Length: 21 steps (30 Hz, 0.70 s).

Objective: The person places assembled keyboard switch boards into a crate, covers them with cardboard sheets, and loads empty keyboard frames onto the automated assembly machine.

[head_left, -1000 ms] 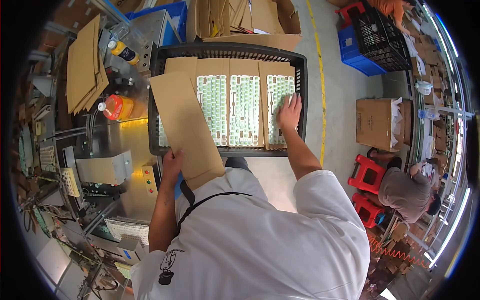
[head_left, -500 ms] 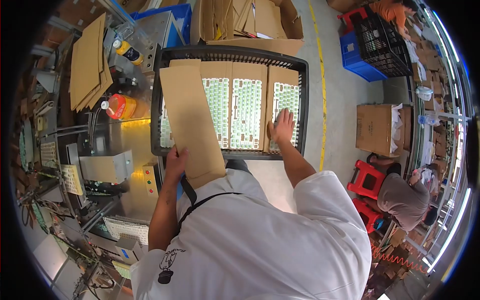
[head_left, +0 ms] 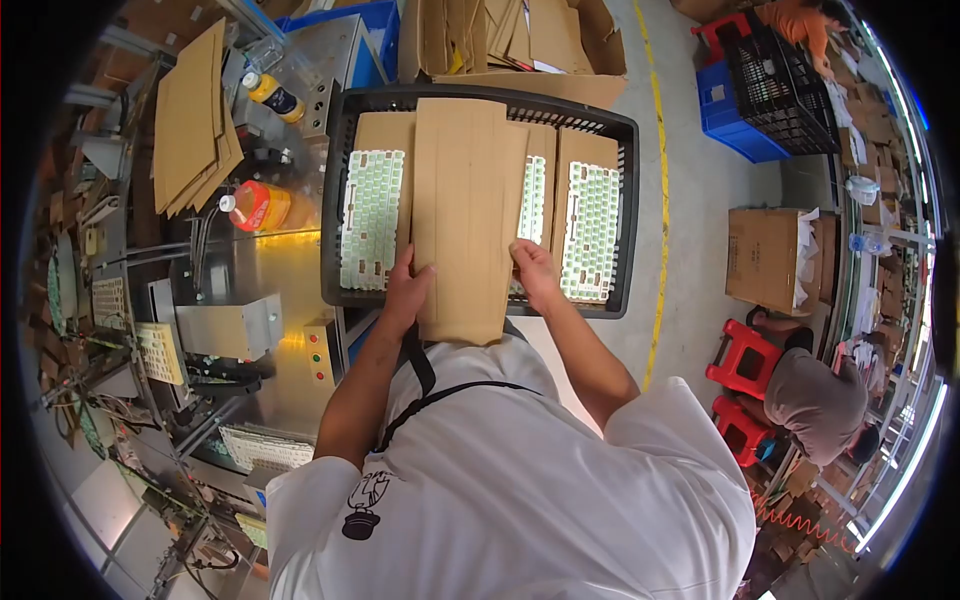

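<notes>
Your left hand (head_left: pixel 410 287) and right hand (head_left: pixel 538 274) have fingers gripping cardboard (head_left: pixel 465 210) between them, not laid down! Either side of those fingers, green-white plates (head_left: pixel 591 232) already sit in the crate (head_left: pixel 629 200), outer ones uncovered.

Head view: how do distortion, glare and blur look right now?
Head view: strong fisheye bending, with black corners; head view: yellow glare on the metal worktop, and a tube light at right burnt nearly white; head view: cardboard sheet, left hand and right hand readable, without marked motion blur.
</notes>
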Each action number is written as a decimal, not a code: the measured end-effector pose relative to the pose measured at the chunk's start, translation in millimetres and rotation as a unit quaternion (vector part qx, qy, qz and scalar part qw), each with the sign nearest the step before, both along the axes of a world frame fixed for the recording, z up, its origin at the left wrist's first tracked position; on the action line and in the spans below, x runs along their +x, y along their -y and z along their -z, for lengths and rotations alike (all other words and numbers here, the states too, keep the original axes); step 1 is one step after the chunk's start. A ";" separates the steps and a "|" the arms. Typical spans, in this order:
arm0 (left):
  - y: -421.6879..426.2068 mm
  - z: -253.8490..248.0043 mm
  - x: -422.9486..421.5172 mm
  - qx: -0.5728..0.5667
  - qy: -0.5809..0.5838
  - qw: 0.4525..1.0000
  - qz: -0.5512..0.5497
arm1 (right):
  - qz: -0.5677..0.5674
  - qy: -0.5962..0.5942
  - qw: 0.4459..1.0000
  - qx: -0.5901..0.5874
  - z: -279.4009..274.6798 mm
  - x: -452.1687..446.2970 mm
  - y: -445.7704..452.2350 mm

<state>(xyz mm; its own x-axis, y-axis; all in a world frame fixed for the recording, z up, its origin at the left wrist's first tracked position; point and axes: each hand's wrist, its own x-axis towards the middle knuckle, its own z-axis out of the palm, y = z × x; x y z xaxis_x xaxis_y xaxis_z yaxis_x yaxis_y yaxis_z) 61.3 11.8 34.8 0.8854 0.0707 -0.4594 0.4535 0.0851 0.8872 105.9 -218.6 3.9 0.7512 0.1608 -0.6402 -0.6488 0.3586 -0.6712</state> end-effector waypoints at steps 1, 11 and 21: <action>-4.8 5.6 -3.0 0.000 -0.001 1.000 0.003 | 0.011 0.064 0.993 -0.100 11.2 -0.4 10.0; -29.4 52.5 6.5 0.050 0.032 0.996 -0.068 | -0.042 0.171 0.828 -0.533 42.7 61.6 74.4; 41.0 16.4 7.4 0.534 0.220 0.736 0.355 | -0.425 0.357 0.569 -0.607 -5.5 -2.2 32.1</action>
